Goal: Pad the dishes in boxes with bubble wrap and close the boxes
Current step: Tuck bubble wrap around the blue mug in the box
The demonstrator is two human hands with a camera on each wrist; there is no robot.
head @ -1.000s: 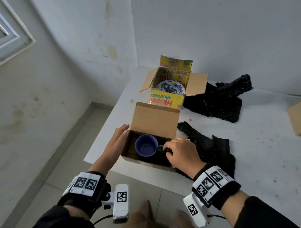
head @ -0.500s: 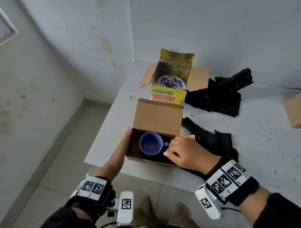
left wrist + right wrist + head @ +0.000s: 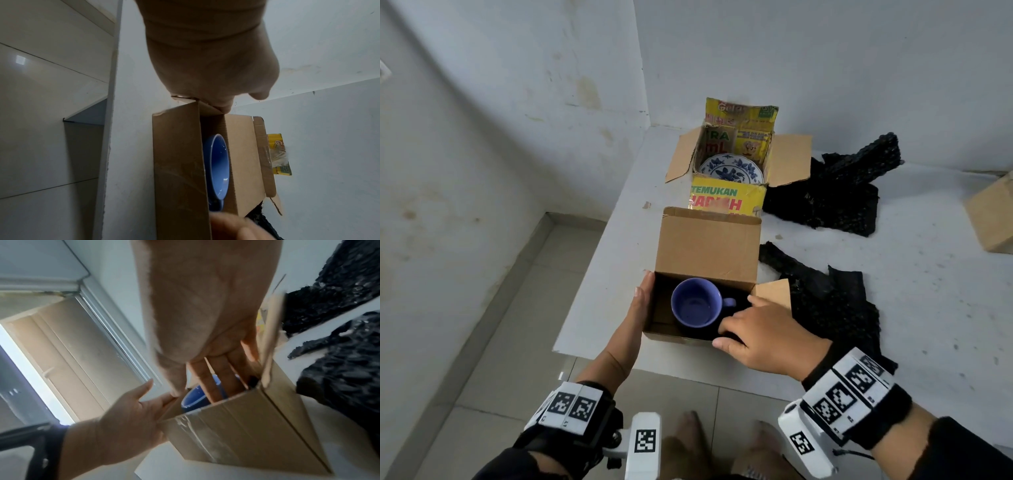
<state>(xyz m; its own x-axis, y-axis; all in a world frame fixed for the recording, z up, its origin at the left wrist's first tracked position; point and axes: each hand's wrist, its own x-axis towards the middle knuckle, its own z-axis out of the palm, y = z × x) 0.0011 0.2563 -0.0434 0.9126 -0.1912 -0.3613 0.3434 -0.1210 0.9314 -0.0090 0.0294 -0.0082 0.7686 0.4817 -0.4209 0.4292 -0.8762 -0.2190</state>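
Observation:
A blue mug (image 3: 695, 305) (image 3: 220, 165) (image 3: 193, 395) lies in an open brown box (image 3: 709, 246) (image 3: 179, 162) (image 3: 246, 426) near the table's front edge, on black bubble wrap lining the bottom. My left hand (image 3: 643, 291) (image 3: 216, 100) (image 3: 144, 402) lies flat against the box's left wall. My right hand (image 3: 736, 318) (image 3: 216, 386) reaches over the near right corner, its straight fingers down inside beside the mug's handle. Behind stands a yellow printed box (image 3: 726, 202) with a blue-and-white plate (image 3: 729, 169) inside.
Loose black bubble wrap (image 3: 832, 301) lies right of the brown box, and a bigger pile (image 3: 835, 195) lies right of the yellow box. Another brown box (image 3: 993, 219) shows at the right edge. The white table's edge (image 3: 585, 325) drops to a tiled floor on the left.
My right hand let go of the mug's handle and slid to the box's near right corner. My left hand moved in flat against the left wall. The head camera moved closer.

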